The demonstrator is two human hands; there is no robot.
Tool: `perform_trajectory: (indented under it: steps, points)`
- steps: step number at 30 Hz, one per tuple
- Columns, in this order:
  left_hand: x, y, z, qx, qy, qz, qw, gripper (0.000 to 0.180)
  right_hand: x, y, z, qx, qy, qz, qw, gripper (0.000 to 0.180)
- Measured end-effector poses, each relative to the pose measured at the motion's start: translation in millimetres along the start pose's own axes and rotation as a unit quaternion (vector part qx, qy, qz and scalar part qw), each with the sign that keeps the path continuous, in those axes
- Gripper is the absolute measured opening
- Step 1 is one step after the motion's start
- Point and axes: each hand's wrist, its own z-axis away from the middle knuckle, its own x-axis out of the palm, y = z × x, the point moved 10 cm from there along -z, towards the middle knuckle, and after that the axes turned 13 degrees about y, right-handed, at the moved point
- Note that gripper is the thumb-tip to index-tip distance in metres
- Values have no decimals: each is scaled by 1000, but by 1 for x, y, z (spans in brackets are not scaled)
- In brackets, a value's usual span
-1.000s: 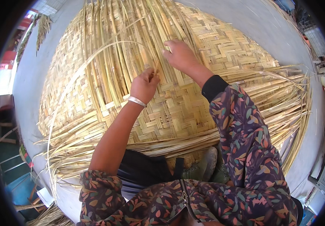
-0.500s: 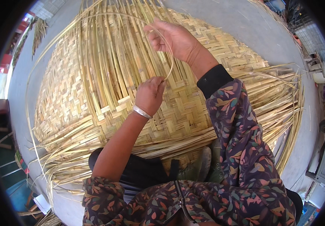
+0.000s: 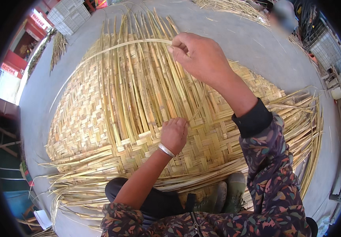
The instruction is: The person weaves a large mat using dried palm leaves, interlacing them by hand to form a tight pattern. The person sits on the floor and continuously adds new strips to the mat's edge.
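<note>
A large woven mat (image 3: 79, 102) of flat pale-yellow split strips lies before me. Lengthwise strips (image 3: 139, 83) run loose over its far middle part, spaced side by side. My left hand (image 3: 174, 136) rests on the weave at their near ends, its fingers closed on one long thin strip (image 3: 133, 41). Higher up and to the right, my right hand (image 3: 200, 57) pinches the same strip between thumb and fingers. From there the strip arcs away left over the mat. Between my hands it bows out to the right, partly hidden behind the right hand.
Long loose strip ends (image 3: 293, 124) spread from the mat's right side, and more (image 3: 83, 177) from its near left. My green shoes (image 3: 235, 189) are at the near edge. Grey floor (image 3: 36, 102) surrounds the mat. White crates (image 3: 68, 17) and a straw bundle (image 3: 59, 49) stand far left.
My right hand has risen farther from the left and turned palm down, drawing the strip along. The strip's trailing left part has pulled in and up. The whole view has shifted.
</note>
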Motion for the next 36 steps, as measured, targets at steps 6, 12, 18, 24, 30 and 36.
perform_trajectory:
  steps: [6, 12, 18, 24, 30, 36]
  points:
    - [-7, 9, 9, 39, 24, 26, 999, 13, 70, 158, 4, 90, -24, 152, 984, 54]
    - [-4, 6, 13, 35, -18, 31, 999, 13, 108, 217, 62, 388, -219, -193, 874, 38]
    - [13, -19, 2, -50, -23, 3, 998, 15, 52, 167, 61, 456, 20, -605, 652, 27]
    - [42, -47, -35, -150, -72, 16, 986, 21, -65, 93, 123, 320, 214, -638, 668, 31]
    - [89, -85, -34, -192, -189, -69, 960, 28, -75, -26, 169, 219, 249, -546, 770, 37]
    - [79, -78, -21, -153, -273, -7, 950, 30, -108, 128, 219, 382, 495, -428, 652, 36]
